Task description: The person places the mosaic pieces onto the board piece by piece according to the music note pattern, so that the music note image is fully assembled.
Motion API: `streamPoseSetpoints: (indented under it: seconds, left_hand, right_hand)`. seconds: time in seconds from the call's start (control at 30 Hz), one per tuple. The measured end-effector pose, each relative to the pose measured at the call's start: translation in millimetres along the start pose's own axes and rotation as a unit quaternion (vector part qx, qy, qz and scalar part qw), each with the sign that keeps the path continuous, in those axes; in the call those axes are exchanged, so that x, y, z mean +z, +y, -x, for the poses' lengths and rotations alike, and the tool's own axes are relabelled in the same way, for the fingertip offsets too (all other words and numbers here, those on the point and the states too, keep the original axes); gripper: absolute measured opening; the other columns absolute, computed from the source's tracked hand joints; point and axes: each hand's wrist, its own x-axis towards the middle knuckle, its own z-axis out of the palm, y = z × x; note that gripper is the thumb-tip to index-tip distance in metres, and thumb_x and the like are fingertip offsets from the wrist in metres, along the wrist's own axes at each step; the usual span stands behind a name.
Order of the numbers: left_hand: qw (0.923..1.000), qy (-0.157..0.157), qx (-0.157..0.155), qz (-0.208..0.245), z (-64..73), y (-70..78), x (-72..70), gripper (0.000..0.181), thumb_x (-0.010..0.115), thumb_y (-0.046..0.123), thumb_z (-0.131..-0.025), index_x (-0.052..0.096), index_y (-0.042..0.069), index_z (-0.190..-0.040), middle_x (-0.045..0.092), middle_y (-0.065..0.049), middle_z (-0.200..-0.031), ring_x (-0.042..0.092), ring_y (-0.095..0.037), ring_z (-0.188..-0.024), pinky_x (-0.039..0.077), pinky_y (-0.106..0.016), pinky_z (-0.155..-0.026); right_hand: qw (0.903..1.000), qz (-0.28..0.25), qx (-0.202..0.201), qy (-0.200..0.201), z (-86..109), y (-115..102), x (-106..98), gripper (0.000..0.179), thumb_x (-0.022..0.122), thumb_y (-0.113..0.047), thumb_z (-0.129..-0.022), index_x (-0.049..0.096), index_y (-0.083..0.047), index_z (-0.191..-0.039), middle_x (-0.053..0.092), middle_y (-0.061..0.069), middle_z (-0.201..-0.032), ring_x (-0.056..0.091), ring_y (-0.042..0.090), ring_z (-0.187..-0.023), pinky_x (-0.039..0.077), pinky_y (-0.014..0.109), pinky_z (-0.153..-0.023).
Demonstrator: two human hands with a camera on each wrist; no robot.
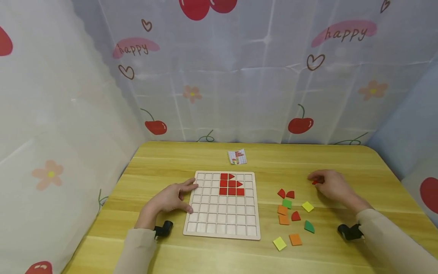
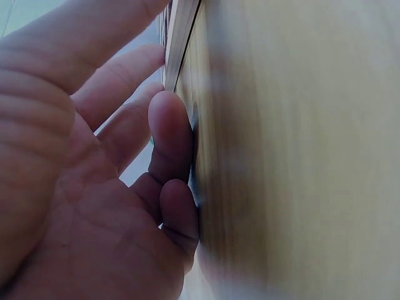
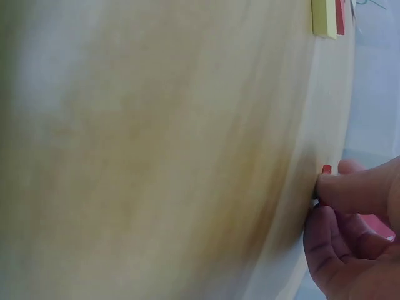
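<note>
A white gridded board (image 1: pixel 212 209) lies on the table, with red squares (image 1: pixel 232 191) and two red triangles (image 1: pixel 239 184) filling cells near its top. Against the board's left edge rests my left hand (image 1: pixel 171 198), fingers spread and relaxed, fingertips at the rim. The left wrist view shows its thumb and fingers beside the board's edge (image 2: pixel 181 47). Off to the right, my right hand (image 1: pixel 333 186) pinches a small red piece (image 3: pixel 327 169) between thumb and fingers, low over the tabletop. Most of that piece is hidden by the fingers, so I cannot tell its shape.
Between board and right hand lie loose pieces: red quarter-rounds (image 1: pixel 295 216), a green square (image 1: pixel 286 204), a curved green piece (image 1: pixel 309 227), orange squares (image 1: pixel 295 239) and yellow squares (image 1: pixel 279 243). A small printed card (image 1: pixel 237 156) lies behind the board. A patterned curtain (image 1: pixel 239 102) hangs behind the table.
</note>
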Motion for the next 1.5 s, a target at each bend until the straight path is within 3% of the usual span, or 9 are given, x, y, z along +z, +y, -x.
streamPoseSetpoints:
  seconds: [0.17,0.4,0.87,1.5]
  left_hand:
    - [0.9999,-0.002,0.008,0.007,-0.1,-0.5,-0.7,0.091,0.092,0.029,-0.074,0.049,0.021,-0.155,0.029,0.002,-0.170,0.037,-0.013,-0.066,0.038,-0.023,-0.066]
    - [1.0000,-0.003,0.005,0.008,0.5,-0.3,-0.3,0.091,0.092,0.029,-0.075,0.049,0.021,-0.155,0.028,0.002,-0.171,0.038,-0.013,-0.066,0.038,-0.024,-0.066]
    - [1.0000,0.000,-0.001,0.008,0.4,0.7,0.1,0.091,0.093,0.028,-0.074,0.050,0.022,-0.154,0.029,0.003,-0.170,0.039,-0.013,-0.067,0.039,-0.024,-0.067]
    - [1.0000,0.003,-0.003,0.005,1.4,2.4,0.2,0.091,0.093,0.027,-0.074,0.050,0.022,-0.153,0.030,0.003,-0.170,0.039,-0.013,-0.067,0.038,-0.023,-0.065]
  right_hand:
    - [0.9999,-0.016,0.002,0.000,1.1,-1.1,-1.5,0.027,0.067,0.005,-0.088,0.072,0.007,-0.114,0.073,0.023,-0.105,0.068,0.037,-0.094,0.054,0.056,-0.084]
    - [0.9993,-0.003,0.035,-0.015,1.2,1.2,-3.7,0.036,0.075,-0.015,-0.091,0.069,0.010,-0.115,0.071,0.023,-0.102,0.065,0.037,-0.094,0.052,0.056,-0.085]
    - [0.9994,0.017,0.016,-0.027,-4.4,4.6,0.2,0.013,0.070,-0.005,-0.093,0.074,0.004,-0.102,0.072,0.014,-0.091,0.065,0.027,-0.084,0.053,0.051,-0.079]
    - [0.9999,0.014,-0.004,-0.005,-5.9,-13.0,5.6,0.009,0.069,-0.005,-0.094,0.074,0.000,-0.100,0.072,0.011,-0.090,0.064,0.026,-0.083,0.052,0.047,-0.077]
